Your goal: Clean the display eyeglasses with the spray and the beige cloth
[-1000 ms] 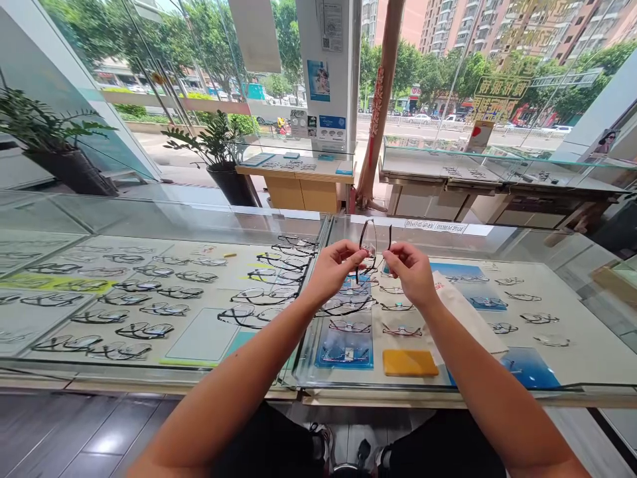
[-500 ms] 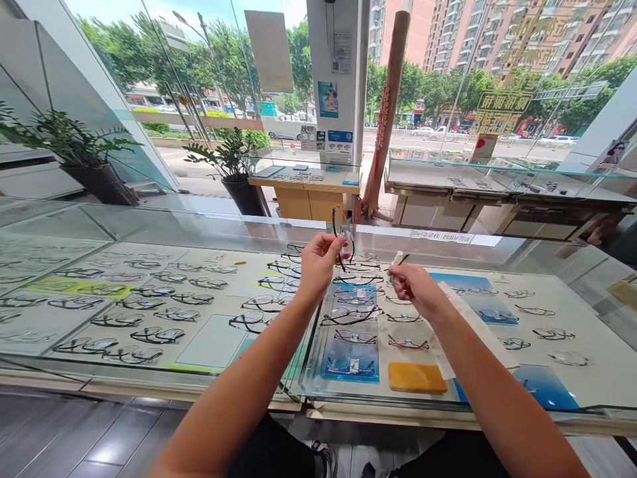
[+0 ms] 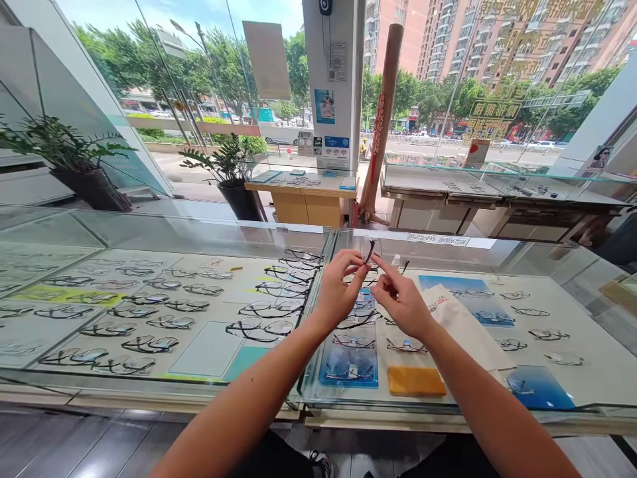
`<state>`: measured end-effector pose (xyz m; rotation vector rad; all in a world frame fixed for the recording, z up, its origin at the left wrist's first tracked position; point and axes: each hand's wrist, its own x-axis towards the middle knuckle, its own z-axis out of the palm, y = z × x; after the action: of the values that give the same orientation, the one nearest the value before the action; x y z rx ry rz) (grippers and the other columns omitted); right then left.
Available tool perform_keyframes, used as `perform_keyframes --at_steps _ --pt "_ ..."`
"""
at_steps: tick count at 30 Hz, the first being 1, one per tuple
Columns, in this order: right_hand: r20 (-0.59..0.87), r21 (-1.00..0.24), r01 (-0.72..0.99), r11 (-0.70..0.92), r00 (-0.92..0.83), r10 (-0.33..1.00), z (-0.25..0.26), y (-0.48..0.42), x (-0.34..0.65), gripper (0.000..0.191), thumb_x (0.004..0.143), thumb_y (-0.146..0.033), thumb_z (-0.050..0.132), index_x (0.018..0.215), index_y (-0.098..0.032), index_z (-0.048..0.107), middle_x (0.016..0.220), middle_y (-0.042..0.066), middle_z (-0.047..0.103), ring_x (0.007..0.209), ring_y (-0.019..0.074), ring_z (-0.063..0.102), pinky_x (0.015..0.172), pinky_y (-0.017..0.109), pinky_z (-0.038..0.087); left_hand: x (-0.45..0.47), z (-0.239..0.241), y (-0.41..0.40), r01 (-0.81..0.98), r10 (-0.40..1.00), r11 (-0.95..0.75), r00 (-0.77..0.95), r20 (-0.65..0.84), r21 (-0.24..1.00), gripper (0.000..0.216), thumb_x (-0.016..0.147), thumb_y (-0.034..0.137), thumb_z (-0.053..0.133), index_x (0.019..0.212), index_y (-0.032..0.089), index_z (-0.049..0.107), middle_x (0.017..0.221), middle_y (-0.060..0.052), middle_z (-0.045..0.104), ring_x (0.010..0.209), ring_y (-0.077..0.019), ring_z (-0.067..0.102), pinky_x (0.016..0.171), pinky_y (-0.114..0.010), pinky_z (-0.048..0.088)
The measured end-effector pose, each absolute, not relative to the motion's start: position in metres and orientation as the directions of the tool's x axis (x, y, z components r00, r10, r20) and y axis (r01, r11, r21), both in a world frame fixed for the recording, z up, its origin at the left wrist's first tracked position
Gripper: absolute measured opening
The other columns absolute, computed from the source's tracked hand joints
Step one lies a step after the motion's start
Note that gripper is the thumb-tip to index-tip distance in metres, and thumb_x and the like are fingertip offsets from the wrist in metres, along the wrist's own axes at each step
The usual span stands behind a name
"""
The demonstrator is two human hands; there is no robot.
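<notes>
I counted one pair of eyeglasses [image 3: 370,250] raised above the far edge of the bench [image 3: 594,375], near its middle joint, along with one white cloth [image 3: 465,328], one yellow rectangular pad [image 3: 416,381], one small white bottle [image 3: 396,259] and, beyond, two potted plants [image 3: 239,192] and one wooden post [image 3: 383,133]. The display glasses [image 3: 548,334] lay in rows left and right; there were dozens, and reflections in the glass kept me from an exact number.

The left hand [image 3: 341,287] was closed, thumb and fingers pinching the raised pair. The right hand [image 3: 401,299] had its index finger stretched out to the frame, seemingly touching it, its other fingers curled under. I couldn't tell whether those held anything; a dark strip [image 3: 406,267] showed just past the knuckles, its lower end hidden.

The fingers covered much of the raised frame, and its lenses were faint. The right forearm hid part of the cloth, and the leftmost display rows ran out of sight.
</notes>
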<state>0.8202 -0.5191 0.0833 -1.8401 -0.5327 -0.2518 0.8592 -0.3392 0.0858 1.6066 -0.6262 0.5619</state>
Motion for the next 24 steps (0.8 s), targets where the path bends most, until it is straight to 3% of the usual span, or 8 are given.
perform_keyframes --at_steps 7,14,18,24 --pt "0.492 -0.823 0.485 -0.295 0.869 0.054 0.084 -0.531 0.832 0.057 0.103 -0.038 0.063 0.157 -0.021 0.063 0.080 -0.004 0.062 0.071 0.0163 0.054 0.072 0.034 0.047 0.862 0.082 -0.341 -0.644 -0.118 -0.115 0.765 0.633 0.757 0.027 0.106 0.046 0.068 0.096 0.022 0.066 0.112 -0.008 0.073 0.103 -0.0201 0.072 0.089 -0.032 0.065" --pt "0.573 -0.810 0.531 -0.249 0.809 -0.136 0.089 -0.544 0.841 0.054 0.100 -0.038 0.065 0.152 -0.024 0.058 0.115 0.008 0.078 0.089 0.0217 0.067 0.077 0.038 0.055 0.865 0.081 -0.339 -0.665 -0.206 -0.228 0.747 0.633 0.711 0.022 0.105 0.041 0.068 0.092 0.023 0.068 0.103 -0.007 0.074 0.095 -0.0209 0.070 0.087 -0.034 0.062" --pt "0.618 -0.768 0.569 -0.293 0.779 -0.109 0.090 -0.548 0.841 0.051 0.100 -0.035 0.066 0.149 -0.025 0.058 0.121 0.010 0.079 0.093 0.0232 0.070 0.083 0.041 0.058 0.864 0.084 -0.339 -0.635 -0.181 -0.185 0.772 0.609 0.750 0.023 0.105 0.042 0.066 0.093 0.022 0.067 0.102 -0.006 0.072 0.094 -0.0197 0.070 0.085 -0.031 0.062" --pt "0.611 -0.695 0.580 -0.425 0.788 0.076 0.080 -0.539 0.843 0.028 0.101 -0.036 0.064 0.127 -0.025 0.068 0.115 0.010 0.080 0.101 0.0263 0.074 0.095 0.046 0.059 0.869 0.082 -0.338 -0.562 -0.070 -0.067 0.827 0.558 0.824 0.032 0.100 0.053 0.075 0.094 0.022 0.068 0.107 -0.007 0.072 0.100 -0.0209 0.069 0.081 -0.029 0.060"
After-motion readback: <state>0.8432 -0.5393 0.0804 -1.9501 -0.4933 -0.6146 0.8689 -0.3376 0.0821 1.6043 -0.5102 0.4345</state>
